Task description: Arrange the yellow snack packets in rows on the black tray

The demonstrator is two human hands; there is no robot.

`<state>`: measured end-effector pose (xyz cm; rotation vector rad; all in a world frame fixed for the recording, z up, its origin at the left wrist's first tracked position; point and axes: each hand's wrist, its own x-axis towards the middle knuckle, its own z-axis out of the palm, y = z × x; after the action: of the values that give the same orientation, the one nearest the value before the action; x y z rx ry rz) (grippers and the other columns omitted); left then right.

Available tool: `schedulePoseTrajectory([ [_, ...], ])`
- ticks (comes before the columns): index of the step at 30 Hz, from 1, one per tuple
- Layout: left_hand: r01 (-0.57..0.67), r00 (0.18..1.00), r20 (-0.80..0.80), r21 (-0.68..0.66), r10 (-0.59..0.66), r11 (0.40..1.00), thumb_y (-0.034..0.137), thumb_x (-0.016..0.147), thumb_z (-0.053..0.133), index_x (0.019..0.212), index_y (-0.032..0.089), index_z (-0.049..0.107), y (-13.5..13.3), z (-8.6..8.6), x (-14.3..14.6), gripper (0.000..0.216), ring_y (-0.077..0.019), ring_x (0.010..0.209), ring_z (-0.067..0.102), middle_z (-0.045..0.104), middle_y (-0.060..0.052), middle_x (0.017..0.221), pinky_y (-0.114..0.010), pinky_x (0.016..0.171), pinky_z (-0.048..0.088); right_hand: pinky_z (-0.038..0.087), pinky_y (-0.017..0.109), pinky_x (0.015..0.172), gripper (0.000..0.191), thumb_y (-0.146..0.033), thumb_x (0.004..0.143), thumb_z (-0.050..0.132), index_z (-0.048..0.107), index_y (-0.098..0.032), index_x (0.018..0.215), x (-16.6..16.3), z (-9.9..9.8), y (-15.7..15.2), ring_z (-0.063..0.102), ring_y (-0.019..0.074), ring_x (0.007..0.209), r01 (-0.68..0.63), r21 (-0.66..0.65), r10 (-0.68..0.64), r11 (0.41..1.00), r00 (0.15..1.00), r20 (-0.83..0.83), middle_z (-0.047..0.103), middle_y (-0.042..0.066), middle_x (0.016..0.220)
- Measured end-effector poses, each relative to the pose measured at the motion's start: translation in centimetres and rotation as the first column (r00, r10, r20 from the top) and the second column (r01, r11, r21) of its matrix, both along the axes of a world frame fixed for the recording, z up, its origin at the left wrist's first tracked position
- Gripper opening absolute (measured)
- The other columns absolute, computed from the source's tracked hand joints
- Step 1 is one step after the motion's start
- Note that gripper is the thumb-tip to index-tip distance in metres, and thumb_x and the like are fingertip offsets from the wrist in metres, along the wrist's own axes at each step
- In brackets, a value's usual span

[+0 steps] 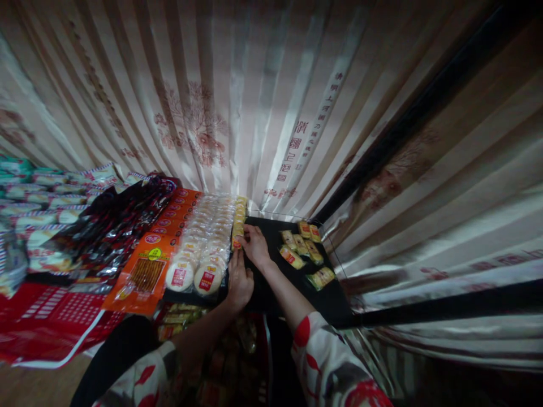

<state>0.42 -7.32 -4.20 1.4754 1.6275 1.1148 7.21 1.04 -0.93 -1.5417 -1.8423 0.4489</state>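
My left hand (240, 282) reaches up with its fingers straight and close together, their tips at the near end of a narrow row of yellow packets (238, 215). From the right, my right hand (255, 246) bends its fingers onto the nearest small yellow snack packet (236, 243), which has a red label. Part of that packet is hidden by the fingers. Just left of the row lie white round rice crackers (207, 279) in clear wrappers, in two overlapping columns. Several loose yellow packets (301, 245) are scattered on the black surface (271, 294) to the right.
Orange snack bags (146, 271), dark shiny packets (119, 220) and white packets (46, 243) spread leftward. A red basket (46, 322) is at the lower left. More packets lie in a dim container below my arms. Pleated curtains (254, 102) and a dark pole (407, 118) stand behind.
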Motion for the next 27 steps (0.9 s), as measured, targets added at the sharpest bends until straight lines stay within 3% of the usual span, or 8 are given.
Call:
schedulePoseTrajectory([
  [5,-0.001,0.994,-0.113,0.041,0.006,0.999,0.009,0.073,0.039,0.133,0.004,0.038,0.4,-0.4,0.0,0.06,-0.0266,0.133,0.029,0.038,-0.017,0.14,-0.042,0.111,0.024,0.048,0.033,0.079,0.033,-0.022,0.078,0.055,0.055,-0.022,0.111,0.0,-1.3,-0.6,0.058,0.0163,0.082,0.037,0.016,-0.037,0.999,0.998,-0.047,0.059,0.005,0.098],
  [16,0.003,1.0,0.008,0.091,-0.004,0.996,0.006,0.074,0.037,0.137,0.009,0.031,0.7,-1.7,0.2,0.063,-0.0228,0.135,0.024,0.031,-0.014,0.144,-0.04,0.114,0.019,0.049,0.033,0.076,0.038,-0.03,0.081,0.052,0.049,-0.024,0.118,-0.7,-2.3,-0.7,0.059,0.017,0.082,0.058,-0.068,-0.066,0.996,0.991,-0.12,0.061,0.003,0.09],
  [20,-0.001,1.0,-0.03,0.111,0.004,0.994,0.006,0.073,0.037,0.134,0.004,0.034,0.8,-2.0,0.2,0.06,-0.0241,0.135,0.025,0.03,-0.017,0.143,-0.04,0.113,0.021,0.049,0.033,0.078,0.042,-0.029,0.083,0.05,0.048,-0.023,0.124,0.5,-2.1,-1.7,0.059,0.0167,0.083,0.042,-0.011,-0.043,0.999,0.99,-0.134,0.06,0.006,0.099],
  [24,-0.008,0.998,-0.066,0.128,0.016,0.992,0.004,0.071,0.037,0.133,0.005,0.036,0.8,-2.3,0.1,0.062,-0.0246,0.134,0.027,0.032,-0.017,0.142,-0.041,0.113,0.023,0.045,0.035,0.087,0.033,-0.027,0.085,0.045,0.055,-0.019,0.116,4.3,-1.6,-3.2,0.055,0.0208,0.098,0.17,0.108,-0.173,0.98,0.985,0.023,0.059,0.009,0.109],
  [27,-0.006,0.995,-0.101,0.121,0.018,0.993,0.006,0.072,0.037,0.132,0.003,0.037,0.8,-2.2,0.0,0.06,-0.0253,0.134,0.027,0.032,-0.018,0.141,-0.04,0.113,0.023,0.038,0.038,0.096,0.031,-0.026,0.086,0.046,0.059,-0.017,0.112,8.1,-1.1,-4.5,0.048,0.0248,0.109,0.286,0.163,-0.319,0.944,0.915,0.247,0.059,0.011,0.112],
])
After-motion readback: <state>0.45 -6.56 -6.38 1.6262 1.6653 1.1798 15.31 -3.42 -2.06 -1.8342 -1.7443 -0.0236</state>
